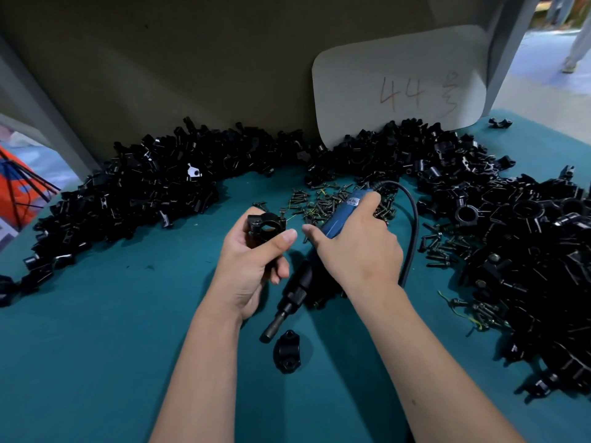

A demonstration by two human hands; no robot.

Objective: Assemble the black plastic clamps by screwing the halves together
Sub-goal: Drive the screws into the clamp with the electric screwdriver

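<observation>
A teal-covered bench [96, 330] is running up to a grey wall. A pile of black clamp parts [134, 193] is lying along the bench's far left edge. Near the middle, the left hand [252, 266] is gripping an assembled clamp [265, 227], held above the bench. A loose clamp half [287, 350] is resting toward the near edge, just beside the driver's tip. The right hand [355, 251] is wrapping around a blue electric screwdriver [319, 251]. Screws [323, 199] are lying scattered behind the hands. A white card [399, 81] is leaning against the wall, and another heap of clamp parts [527, 235] is crowding the bench's right edge.
</observation>
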